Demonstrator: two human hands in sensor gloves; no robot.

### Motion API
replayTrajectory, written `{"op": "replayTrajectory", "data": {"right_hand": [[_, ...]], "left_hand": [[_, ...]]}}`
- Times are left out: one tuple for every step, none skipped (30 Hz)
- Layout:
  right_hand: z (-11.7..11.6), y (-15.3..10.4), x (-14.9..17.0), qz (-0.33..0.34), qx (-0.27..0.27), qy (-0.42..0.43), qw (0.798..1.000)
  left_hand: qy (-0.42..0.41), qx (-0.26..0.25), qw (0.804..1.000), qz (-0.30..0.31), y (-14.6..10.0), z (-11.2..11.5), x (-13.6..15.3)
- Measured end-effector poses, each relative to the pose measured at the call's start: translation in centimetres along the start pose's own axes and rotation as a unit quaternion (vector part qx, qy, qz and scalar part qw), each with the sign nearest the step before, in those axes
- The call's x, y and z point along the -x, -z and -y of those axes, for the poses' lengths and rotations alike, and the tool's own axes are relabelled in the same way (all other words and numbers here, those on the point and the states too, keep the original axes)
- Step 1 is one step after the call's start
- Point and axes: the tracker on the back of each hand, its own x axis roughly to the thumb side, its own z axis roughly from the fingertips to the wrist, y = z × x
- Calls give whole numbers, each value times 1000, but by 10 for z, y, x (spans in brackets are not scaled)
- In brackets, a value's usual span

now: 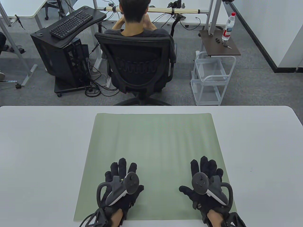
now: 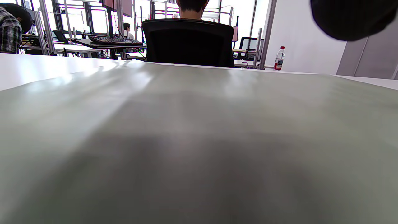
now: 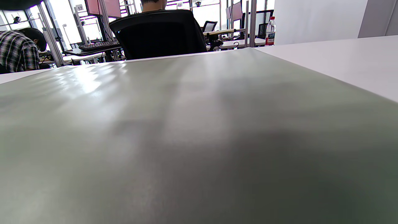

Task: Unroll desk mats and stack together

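While the flat green desk mat [image 1: 153, 151] is lying rippled on the white counter [image 1: 42, 153], the left hand [image 1: 122, 183] and right hand [image 1: 206, 183], fingers spread, are pressing it; smoothing outward should help.

Green desk mat [image 1: 153, 151], unrolled flat

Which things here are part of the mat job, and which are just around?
Part of the job: green desk mat, unrolled flat; left hand and right hand, both resting on it.

Just around: table, office chair, keyboard, water bottle.
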Motion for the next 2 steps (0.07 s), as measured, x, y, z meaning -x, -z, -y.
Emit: {"op": "replayTrajectory", "data": {"right_hand": [[0, 0, 0, 0, -3, 1, 1000], [-1, 1, 1, -1, -7, 3, 1000]], "left_hand": [[0, 1, 1000, 0, 0, 0, 0], [0, 1, 1000, -1, 0, 0, 0]]}}
